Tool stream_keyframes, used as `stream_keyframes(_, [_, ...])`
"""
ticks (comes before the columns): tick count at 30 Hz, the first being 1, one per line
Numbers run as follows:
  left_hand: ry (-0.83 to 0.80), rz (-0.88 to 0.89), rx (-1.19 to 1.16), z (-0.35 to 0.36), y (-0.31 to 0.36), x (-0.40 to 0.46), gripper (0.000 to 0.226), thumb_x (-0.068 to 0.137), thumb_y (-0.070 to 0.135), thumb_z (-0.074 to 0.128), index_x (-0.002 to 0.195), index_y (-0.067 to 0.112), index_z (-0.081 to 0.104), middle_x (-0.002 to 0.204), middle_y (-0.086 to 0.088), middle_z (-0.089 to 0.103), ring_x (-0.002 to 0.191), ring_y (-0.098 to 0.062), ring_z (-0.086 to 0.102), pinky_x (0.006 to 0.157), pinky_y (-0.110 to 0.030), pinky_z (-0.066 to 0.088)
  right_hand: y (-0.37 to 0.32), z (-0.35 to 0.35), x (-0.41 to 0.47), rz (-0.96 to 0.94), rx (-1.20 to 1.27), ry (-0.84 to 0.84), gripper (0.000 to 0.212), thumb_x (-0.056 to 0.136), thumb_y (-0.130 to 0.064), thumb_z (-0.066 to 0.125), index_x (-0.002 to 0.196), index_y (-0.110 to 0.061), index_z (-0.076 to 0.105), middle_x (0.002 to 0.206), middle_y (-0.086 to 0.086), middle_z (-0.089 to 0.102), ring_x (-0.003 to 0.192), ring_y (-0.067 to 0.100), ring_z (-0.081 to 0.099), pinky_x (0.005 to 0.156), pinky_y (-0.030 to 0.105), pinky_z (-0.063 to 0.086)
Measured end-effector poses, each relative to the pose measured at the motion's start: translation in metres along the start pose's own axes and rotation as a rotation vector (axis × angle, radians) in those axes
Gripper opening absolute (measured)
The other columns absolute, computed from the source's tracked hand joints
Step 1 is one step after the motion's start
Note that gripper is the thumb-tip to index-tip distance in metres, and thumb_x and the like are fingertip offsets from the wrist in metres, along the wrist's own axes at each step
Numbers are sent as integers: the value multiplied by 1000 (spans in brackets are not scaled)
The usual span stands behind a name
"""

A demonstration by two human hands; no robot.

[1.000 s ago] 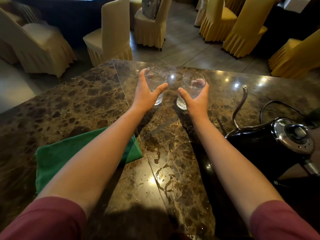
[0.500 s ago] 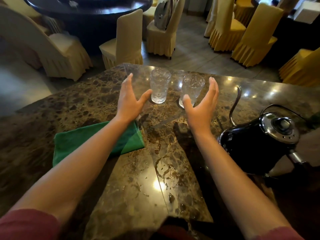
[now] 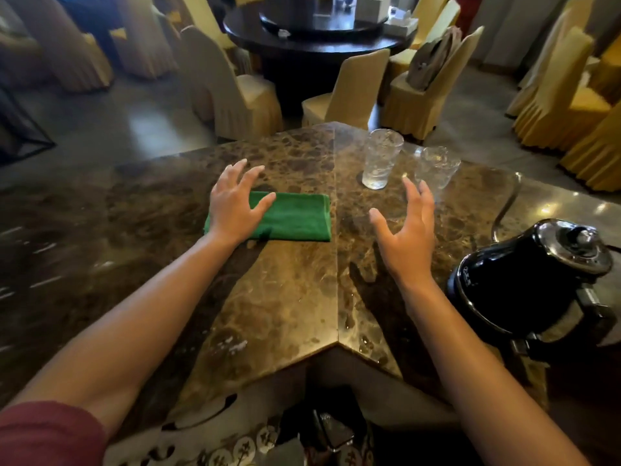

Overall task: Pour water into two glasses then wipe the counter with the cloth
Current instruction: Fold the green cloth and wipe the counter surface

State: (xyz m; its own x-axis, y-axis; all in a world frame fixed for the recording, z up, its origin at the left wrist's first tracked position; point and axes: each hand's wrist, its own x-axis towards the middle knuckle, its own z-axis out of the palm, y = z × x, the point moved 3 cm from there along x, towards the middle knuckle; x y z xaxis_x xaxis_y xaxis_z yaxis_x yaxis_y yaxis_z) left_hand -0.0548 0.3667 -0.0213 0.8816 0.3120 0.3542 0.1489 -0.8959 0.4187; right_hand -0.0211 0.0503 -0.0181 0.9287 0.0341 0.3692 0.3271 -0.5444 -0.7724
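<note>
Both hands have let go of the two glasses and drawn back toward the near side of the tabletop (image 3: 285, 297). A second ago each hand was wrapped around a glass; now the left glass (image 3: 381, 159) and the right glass (image 3: 437, 169) stand upright and free at the far edge, close beside each other but apart. The left hand (image 3: 235, 203) has swung left and hovers with fingers spread and relaxed over the left end of the folded green cloth (image 3: 295, 216), holding nothing; whether it touches the cloth cannot be told. The right hand (image 3: 406, 237) is also spread and empty, raised above the marble between the glasses and the black kettle (image 3: 524, 280) at the near right, touching neither. Whether the glasses hold much water is hard to see, though a little seems to sit in the bottom of the left one. Judging from this, the glasses have only been positioned, and pouring probably comes next, with the right hand nearest the kettle.
</note>
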Motion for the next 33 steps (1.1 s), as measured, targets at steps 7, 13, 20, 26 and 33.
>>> stream_keyframes(7, [-19, -269, -24, -24, -53, -36, 69, 99, 48, 59, 157, 19, 37, 166, -10, 30, 152, -30, 28, 121, -49, 29, -9, 22, -7, 10, -16, -100, 78, 99, -49, 69, 164, -26, 33, 175, 10, 21, 159, 30, 22, 122, 50, 27])
stream_keyframes(13, [-4, -352, -33, -32, -92, -32, 71, 98, 49, 59, 159, 21, 34, 167, -9, 28, 153, -30, 26, 121, -49, 30, -12, 51, 1, 50, -34, -128, 80, 99, -51, 69, 165, -26, 31, 174, 11, 21, 160, 29, 19, 123, 47, 24])
stream_keyframes(20, [-111, -410, 13, -15, -124, -2, 79, 93, 63, 57, 158, 25, 33, 161, -11, 38, 145, -35, 37, 114, -53, 37, -14, 104, 17, 164, -83, -184, 83, 100, -53, 67, 167, -24, 27, 174, 13, 21, 160, 30, 20, 126, 50, 26])
stream_keyframes(26, [-303, -367, 161, 16, -126, 22, 87, 87, 70, 61, 157, 26, 34, 154, -15, 42, 139, -38, 42, 107, -53, 41, -12, 148, 34, 255, -331, -315, 81, 99, -56, 63, 167, -27, 28, 173, 14, 24, 153, 41, 31, 117, 55, 36])
stream_keyframes(33, [-379, -239, 266, 31, -114, 41, 78, 90, 62, 65, 154, 24, 41, 146, -14, 47, 131, -35, 46, 104, -49, 43, -16, 170, 44, 281, -618, -408, 74, 95, -48, 65, 161, -26, 39, 159, 13, 48, 142, 40, 42, 113, 54, 35])
